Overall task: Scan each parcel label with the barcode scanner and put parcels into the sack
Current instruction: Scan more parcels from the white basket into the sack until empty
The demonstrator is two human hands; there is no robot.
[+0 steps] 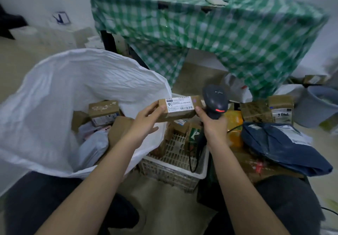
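The left hand (146,119) grips the left end of a long brown parcel (180,109), thumb on top and fingers curled under it, holding it in the air above the white crate (175,169). The right hand (213,123) is wrapped round the handle of the dark barcode scanner (215,100), whose head sits just right of the parcel and shows a red light on its lower edge; the right thumb touches the parcel's right end. The parcel's white label (179,104) faces up, barcode near its lower right corner.

Left of the crate stands the open white sack (60,95), its rim pressed against the crate's left wall. Inside the sack lie several packages: a brown box (103,112) with a label on its side, a larger plain cardboard piece, and pale soft mailers lower down. Within the crate, below the held parcel, small boxes rest on the slatted floor, and the scanner's black cable loops down inside its right wall.

Right of the crate lie a dark blue mailer bag (281,150), an orange packet (235,123), and brown boxes beyond them. Behind the crate stands a table draped in a green checked cloth (210,33). Far right of the crate sits a grey bucket (318,104).
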